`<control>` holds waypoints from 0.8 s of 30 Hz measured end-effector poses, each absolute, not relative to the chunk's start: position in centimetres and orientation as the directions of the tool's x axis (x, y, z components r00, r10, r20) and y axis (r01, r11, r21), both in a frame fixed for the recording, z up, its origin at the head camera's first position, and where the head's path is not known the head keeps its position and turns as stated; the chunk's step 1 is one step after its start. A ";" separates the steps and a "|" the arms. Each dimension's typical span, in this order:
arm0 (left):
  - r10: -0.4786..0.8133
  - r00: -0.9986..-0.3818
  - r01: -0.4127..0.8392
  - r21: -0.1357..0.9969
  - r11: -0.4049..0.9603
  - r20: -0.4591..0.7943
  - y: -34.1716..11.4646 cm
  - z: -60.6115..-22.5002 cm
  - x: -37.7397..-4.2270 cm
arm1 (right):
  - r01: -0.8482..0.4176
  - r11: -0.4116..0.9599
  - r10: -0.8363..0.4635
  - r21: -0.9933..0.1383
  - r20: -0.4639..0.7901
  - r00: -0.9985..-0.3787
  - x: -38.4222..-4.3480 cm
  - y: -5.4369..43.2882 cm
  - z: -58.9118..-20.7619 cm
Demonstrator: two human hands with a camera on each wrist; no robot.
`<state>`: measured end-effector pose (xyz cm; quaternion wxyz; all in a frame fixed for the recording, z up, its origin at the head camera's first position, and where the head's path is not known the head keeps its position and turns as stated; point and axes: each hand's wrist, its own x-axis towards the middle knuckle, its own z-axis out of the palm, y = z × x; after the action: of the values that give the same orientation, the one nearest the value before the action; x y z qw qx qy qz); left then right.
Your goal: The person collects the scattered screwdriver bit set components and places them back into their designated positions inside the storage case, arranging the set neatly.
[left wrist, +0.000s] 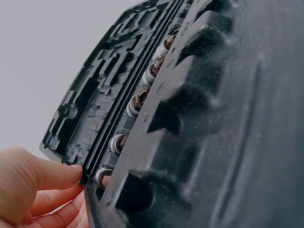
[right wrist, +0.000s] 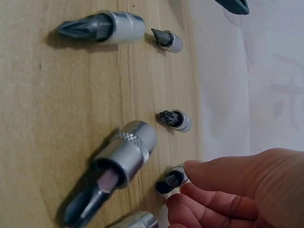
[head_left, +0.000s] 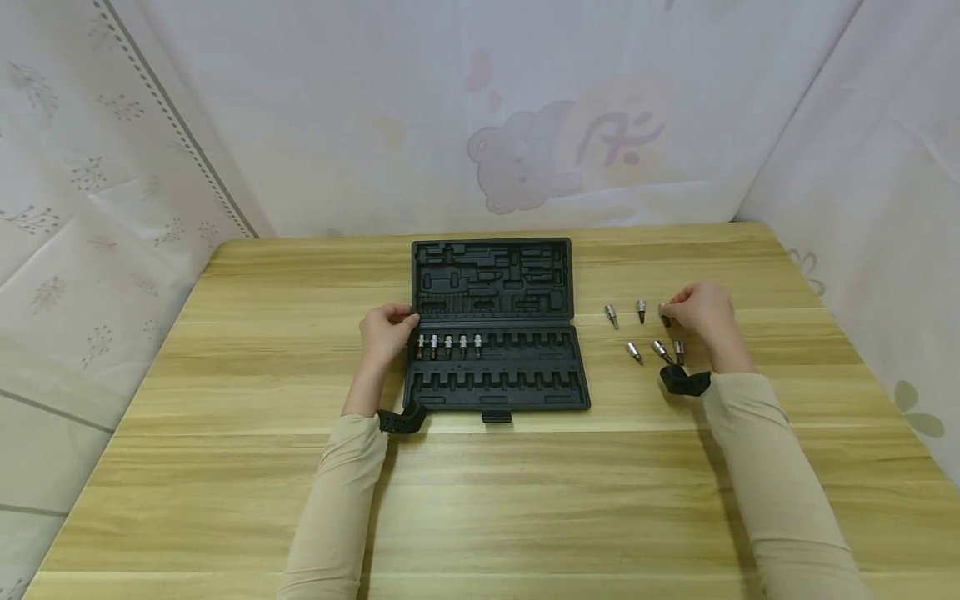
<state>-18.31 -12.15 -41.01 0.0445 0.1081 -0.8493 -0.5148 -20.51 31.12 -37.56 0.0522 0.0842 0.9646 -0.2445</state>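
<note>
An open black plastic case [head_left: 517, 364] lies on the table, its lid folded back. Several silver bit sockets [head_left: 448, 342] stand in a row at the left of its upper slots. My left hand [head_left: 385, 336] grips the case's left edge near the hinge, thumb [left wrist: 59, 176] on top and fingers lower at the side. To the right of the case, my right hand [head_left: 703, 310] pinches a bit socket [right wrist: 172, 181] between thumb and fingers, at the end of the back row of loose ones. The held bit's dark tip points away from the fingers.
Several loose bit sockets lie on the wooden table [head_left: 450, 500] by my right hand, among them one at the back [head_left: 641, 310] and one nearer me [head_left: 634, 352]. The case's latch [head_left: 496, 416] sticks out at its front. Patterned cloth [head_left: 360, 108] hangs behind the table.
</note>
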 end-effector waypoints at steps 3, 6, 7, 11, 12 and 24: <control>-0.237 -0.971 -0.139 0.885 0.444 -0.033 -12.1 -41.0 -18.3 | 0.189 0.867 0.133 -0.461 -0.151 -0.979 -20.6 31.2 -37.6; -0.241 -0.970 -0.140 0.884 0.446 -0.032 -12.1 -41.0 -18.3 | 0.189 0.867 0.126 -0.462 -0.163 -0.978 -20.7 31.3 -37.6; -0.241 -0.970 -0.140 0.884 0.447 -0.031 -12.1 -41.0 -18.2 | 0.192 0.865 0.125 -0.463 -0.171 -0.977 -20.7 31.3 -37.6; -0.244 -0.969 -0.144 0.884 0.445 -0.035 -12.1 -41.0 -18.2 | 0.200 0.870 0.116 -0.451 -0.208 -0.971 -21.0 31.4 -37.4; -0.245 -0.969 -0.147 0.886 0.441 -0.038 -12.0 -41.0 -18.2 | 0.203 0.873 0.115 -0.444 -0.218 -0.969 -21.1 31.4 -37.4; -0.248 -0.968 -0.156 0.883 0.442 -0.047 -12.1 -40.9 -18.4 | 0.228 0.877 0.134 -0.423 -0.240 -0.961 -21.3 31.4 -37.4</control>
<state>-18.39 -12.09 -40.94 0.0446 0.1193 -0.8479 -0.5147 -21.35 31.36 -37.39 0.1024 0.0938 0.9634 -0.2293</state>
